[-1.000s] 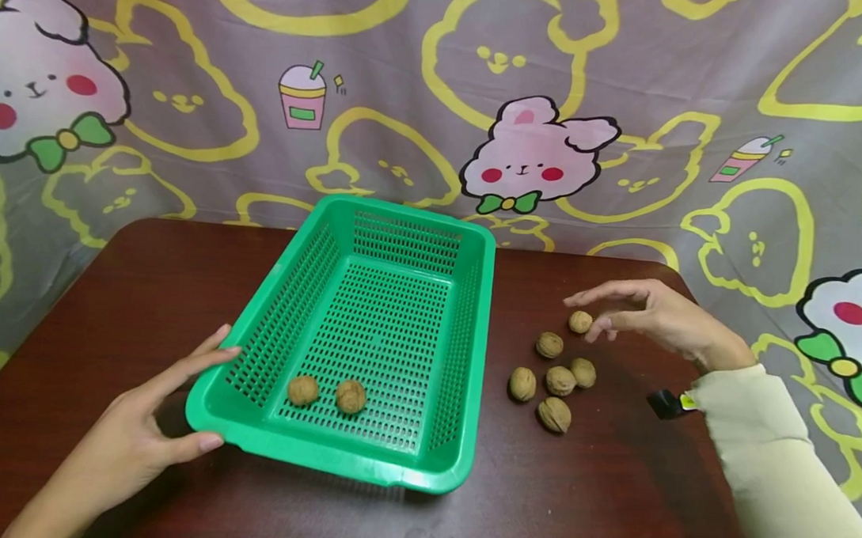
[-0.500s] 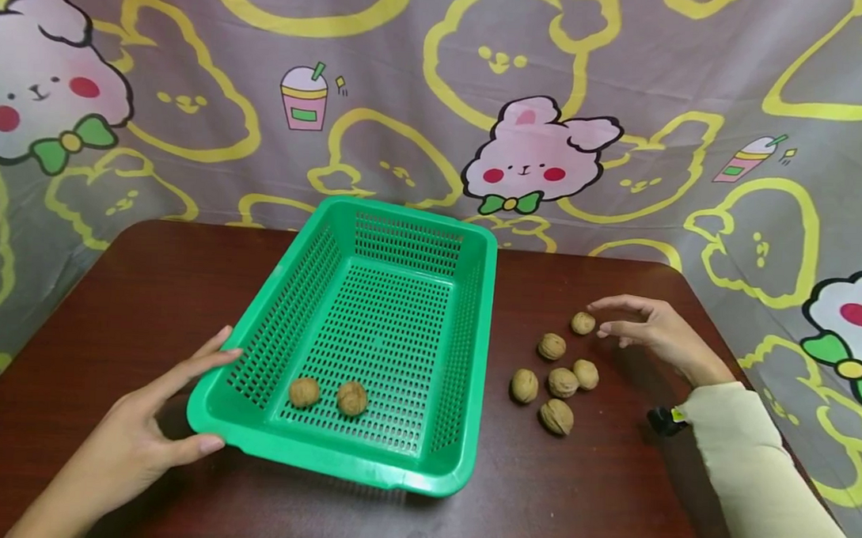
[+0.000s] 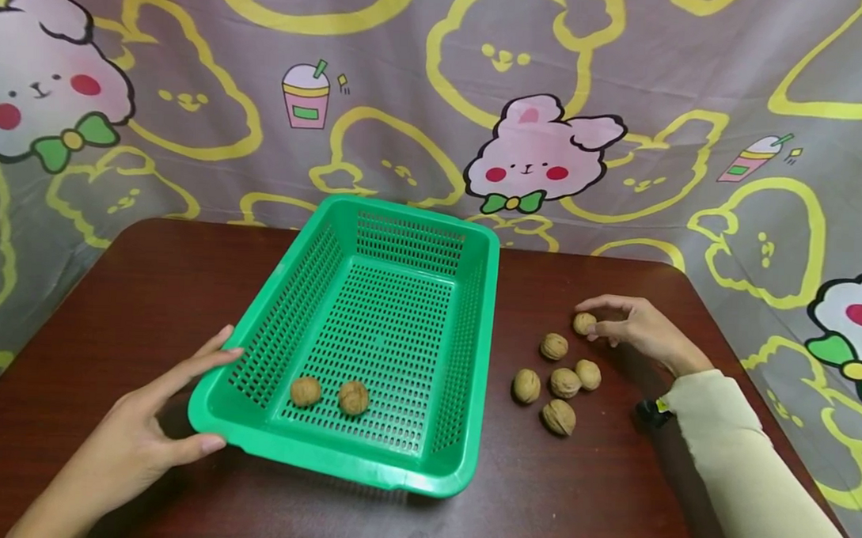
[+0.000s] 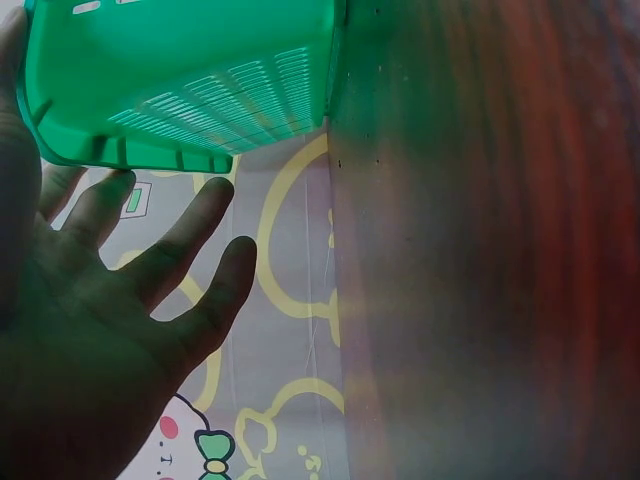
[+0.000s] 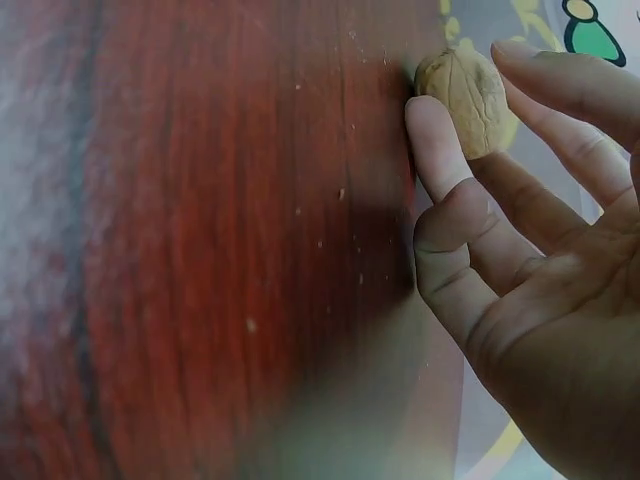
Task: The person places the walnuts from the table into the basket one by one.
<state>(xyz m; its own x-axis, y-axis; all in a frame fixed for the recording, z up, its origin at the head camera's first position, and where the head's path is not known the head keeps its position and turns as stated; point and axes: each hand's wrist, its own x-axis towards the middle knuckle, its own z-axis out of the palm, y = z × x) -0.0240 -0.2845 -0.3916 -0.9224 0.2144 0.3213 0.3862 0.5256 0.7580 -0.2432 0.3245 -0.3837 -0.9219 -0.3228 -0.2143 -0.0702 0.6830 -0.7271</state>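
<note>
My left hand [image 3: 136, 425] is at the near left corner of a green plastic basket [image 3: 339, 462], thumb by the front rim and fingers along the left side. In the left wrist view its fingers [image 4: 190, 235] are straight and spread beneath the basket's slotted wall. Two walnuts [image 3: 354, 397] lie inside, near the front. Over on the right, my right hand [image 3: 646, 330] has thumb and fingers around the farthest walnut [image 3: 583, 323] of a loose group. The right wrist view shows that walnut [image 5: 465, 100] between the fingertips, low at the table surface.
Several more walnuts [image 3: 565, 383] lie on the dark red-brown table [image 3: 509, 493], right of the basket. A patterned cloth [image 3: 403, 54] hangs behind the table's back edge. A small black object [image 3: 652, 414] shows by the right sleeve [image 3: 724, 437].
My right hand first draws back to the right of the farthest walnut, then moves left and closes its fingers around it. The left hand and basket stay in place.
</note>
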